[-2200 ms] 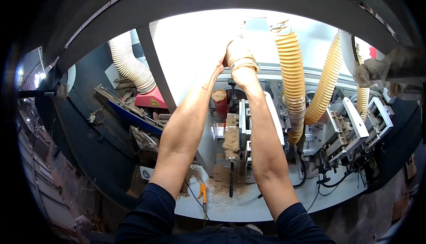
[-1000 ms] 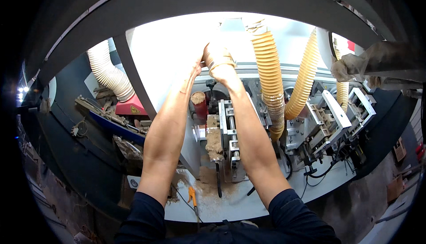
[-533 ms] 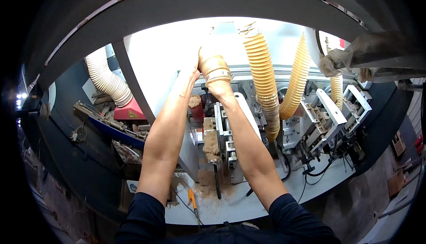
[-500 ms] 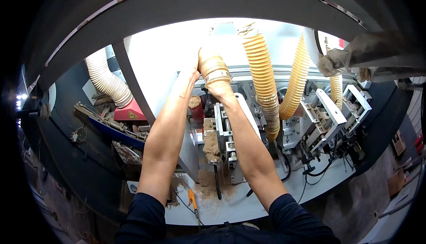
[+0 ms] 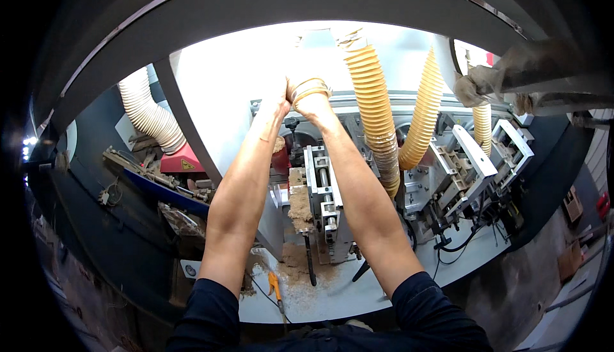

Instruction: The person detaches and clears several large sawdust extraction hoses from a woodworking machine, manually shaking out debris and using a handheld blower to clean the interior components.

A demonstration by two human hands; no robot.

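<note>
L hand [image 5: 282,101] + R hand [image 5: 311,105] at hose [image 5: 311,86], can't tell grip b/c glare; it's not on red pipe [image 5: 281,159] below 'em atm.

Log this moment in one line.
left hand: at yellow hose | right hand: likewise | grip: hidden by glare | orange air gun: on white ledge

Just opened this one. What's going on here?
A person reaches forward into a machine with both bare hands. The right hand and the left hand are at a yellowish ribbed hose, though most of the fingers are hidden or lost in glare. The hose stands apart from a red pipe, partly hidden by the left forearm. Sawdust is heaped nearby, and an orange air gun lies on the pale ledge.
</note>
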